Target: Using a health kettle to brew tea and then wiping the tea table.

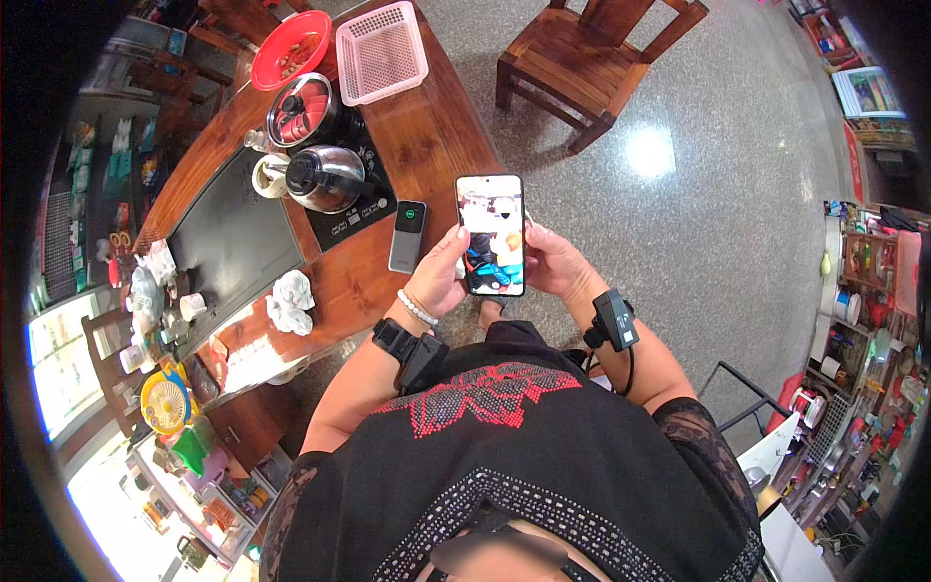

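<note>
A smartphone (494,240) with a lit screen stands upright in the picture between my two hands. My left hand (441,273) grips its left edge, thumb along the side of the screen. On the opposite edge, my right hand (556,258) holds it with the thumb near the frame; the fingers behind the phone are hidden. The screen shows a colourful picture. A grey and black power bank (408,236) with a small green light lies on the wooden table (429,138), just left of my left hand.
On the table are a metal kettle (327,174), a pot with red cups (302,109), a red basin (291,51), a pink plastic basket (382,54) and crumpled white tissue (291,302). A wooden chair (582,58) stands ahead. Filled shelves (844,378) line the right.
</note>
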The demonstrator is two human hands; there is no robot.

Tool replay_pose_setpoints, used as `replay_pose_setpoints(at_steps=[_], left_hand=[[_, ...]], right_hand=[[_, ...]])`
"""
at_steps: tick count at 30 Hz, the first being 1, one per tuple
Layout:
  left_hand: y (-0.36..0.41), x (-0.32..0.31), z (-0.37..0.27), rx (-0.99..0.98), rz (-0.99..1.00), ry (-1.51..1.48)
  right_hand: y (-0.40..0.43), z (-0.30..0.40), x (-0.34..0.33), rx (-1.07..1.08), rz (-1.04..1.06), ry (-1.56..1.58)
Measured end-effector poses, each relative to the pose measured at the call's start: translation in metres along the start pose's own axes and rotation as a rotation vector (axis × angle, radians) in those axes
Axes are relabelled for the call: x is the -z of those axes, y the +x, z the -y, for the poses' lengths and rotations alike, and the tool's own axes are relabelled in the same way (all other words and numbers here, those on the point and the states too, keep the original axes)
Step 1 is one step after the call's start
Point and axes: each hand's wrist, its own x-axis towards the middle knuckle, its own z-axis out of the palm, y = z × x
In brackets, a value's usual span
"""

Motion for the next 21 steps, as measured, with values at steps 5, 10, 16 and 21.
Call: replay_pose_setpoints(at_steps=[5,10,16,21], left_hand=[[-0.002,0.005,0.005,-0.005,0.006,-0.006],[-0.008,0.0,0.004,0.017,-0.027,-0.014],[-0.014,0.004,0.006,0.035,0.002,-0.032],[-0.018,0.008,0.006,0.042,0.046,-0.033]], right_hand=[[-0.003,-0.003,-0.001,-0.008,-0.019,-0.008],[-0.007,-0.002,-0.013,-0.002,-0.033,-0.002],[-0.005,-0.007,-0.005,-0.014,0.061,0.003],[-0.002,-0.011,0.006,-0.041,0.167,0.001]])
